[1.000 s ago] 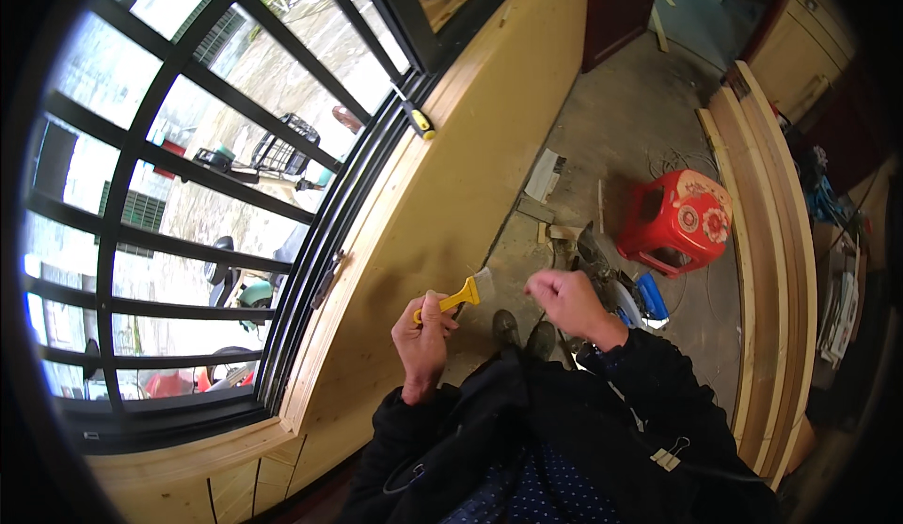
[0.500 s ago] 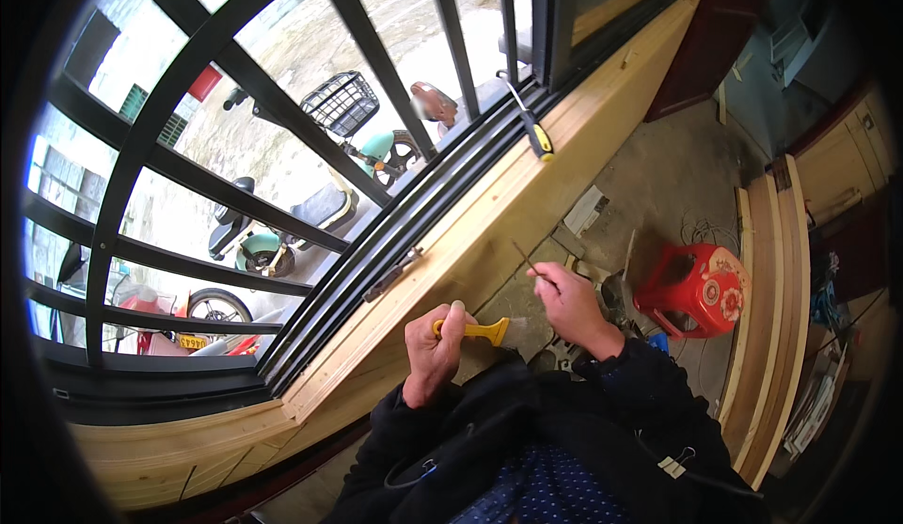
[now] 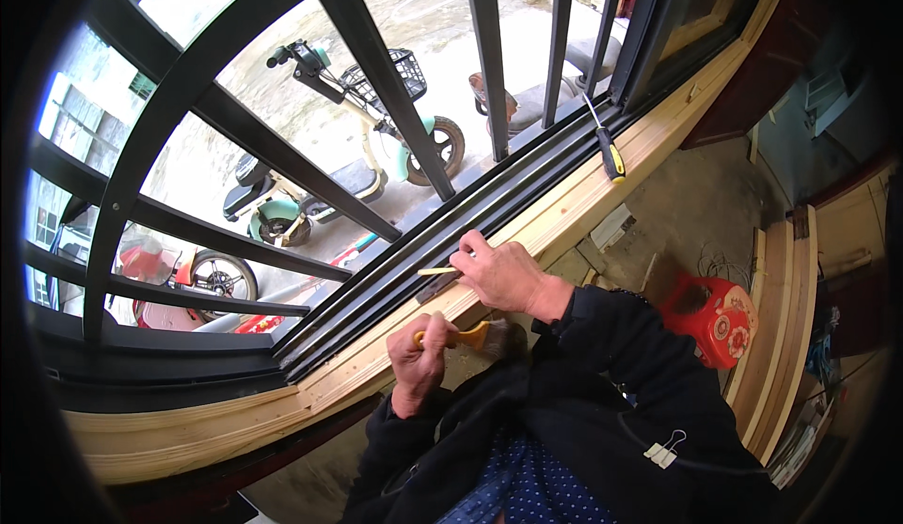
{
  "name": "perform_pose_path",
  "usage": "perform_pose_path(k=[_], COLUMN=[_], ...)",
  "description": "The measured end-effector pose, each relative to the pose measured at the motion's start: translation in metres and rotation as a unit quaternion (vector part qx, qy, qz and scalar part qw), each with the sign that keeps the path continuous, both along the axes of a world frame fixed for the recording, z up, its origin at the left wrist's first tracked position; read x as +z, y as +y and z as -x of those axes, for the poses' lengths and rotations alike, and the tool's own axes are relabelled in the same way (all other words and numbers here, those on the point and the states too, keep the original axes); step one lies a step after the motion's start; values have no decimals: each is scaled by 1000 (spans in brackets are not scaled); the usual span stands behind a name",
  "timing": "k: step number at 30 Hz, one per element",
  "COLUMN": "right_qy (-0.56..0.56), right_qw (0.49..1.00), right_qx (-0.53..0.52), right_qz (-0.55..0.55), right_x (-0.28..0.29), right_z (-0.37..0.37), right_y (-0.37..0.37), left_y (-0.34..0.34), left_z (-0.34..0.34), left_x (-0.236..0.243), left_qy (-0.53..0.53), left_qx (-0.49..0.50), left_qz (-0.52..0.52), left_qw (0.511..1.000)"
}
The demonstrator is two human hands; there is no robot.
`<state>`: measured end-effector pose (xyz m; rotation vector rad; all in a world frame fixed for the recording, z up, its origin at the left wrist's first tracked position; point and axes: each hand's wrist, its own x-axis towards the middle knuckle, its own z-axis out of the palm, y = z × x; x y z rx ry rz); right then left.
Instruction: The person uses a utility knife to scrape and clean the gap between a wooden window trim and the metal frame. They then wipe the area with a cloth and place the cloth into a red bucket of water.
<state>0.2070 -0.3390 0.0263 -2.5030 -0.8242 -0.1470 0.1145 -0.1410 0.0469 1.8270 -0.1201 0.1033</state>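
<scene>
Held in my left hand [image 3: 419,359] is a yellow-handled brush [image 3: 463,338], its pale bristles pointing right, just off the near edge of the wooden sill [image 3: 362,366]. My right hand [image 3: 503,275] is over the sill, fingers pinching a thin yellowish stick [image 3: 437,270] that points left toward the black window track [image 3: 357,312]. A small dark metal piece [image 3: 435,287] lies on the sill right below those fingers, partly hidden by them. Farther right, a screwdriver [image 3: 611,155] with a yellow and black handle rests across sill and track.
Black window bars [image 3: 254,152] rise beyond the track, with a parked scooter [image 3: 353,181] outside. On the floor to the right stand a red plastic stool [image 3: 710,317] and long wooden boards [image 3: 776,336]. A binder clip [image 3: 665,449] hangs on my dark sleeve.
My right hand has moved up and left, from over the floor to the sill, bringing the thin stick along. My left hand still grips the brush. The view has shifted.
</scene>
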Motion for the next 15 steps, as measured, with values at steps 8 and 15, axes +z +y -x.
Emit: perform_pose_path(k=[8,15], right_qy=[-93,24], right_qw=[996,998], right_qx=[11,-40], right_qz=[9,-32], right_x=[-18,0], right_z=[-3,15], right_y=[-9,-42], left_y=[14,-19], left_z=[-5,-13], left_x=[-12,-9], left_qy=[-31,-39], left_qx=[80,87], left_qz=[101,135], left_qw=[991,986])
